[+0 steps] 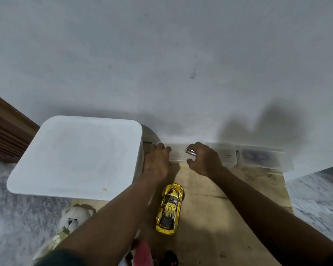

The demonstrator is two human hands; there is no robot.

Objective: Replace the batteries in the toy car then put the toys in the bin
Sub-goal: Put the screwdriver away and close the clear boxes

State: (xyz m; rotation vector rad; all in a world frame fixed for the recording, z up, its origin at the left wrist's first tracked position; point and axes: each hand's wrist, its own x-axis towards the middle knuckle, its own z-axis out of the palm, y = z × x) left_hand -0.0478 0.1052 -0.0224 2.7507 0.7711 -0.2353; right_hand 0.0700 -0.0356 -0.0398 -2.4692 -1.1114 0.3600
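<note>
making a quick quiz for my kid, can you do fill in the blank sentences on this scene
The toy car between the forearms is ___ in colour.
The fingers of the ___ hand pinch the silvery object.
The white bin stands to the car's ___.
The plush bear near the bin is ___.
Missing words: gold, right, left, white.

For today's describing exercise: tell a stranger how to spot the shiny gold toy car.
Start at the big white square plastic bin on the left. Just right of its near corner, on the brown board, lies the shiny gold toy car. Its mirror-bright gold body sets it apart from the fluffy white teddy bear nearby.
</note>
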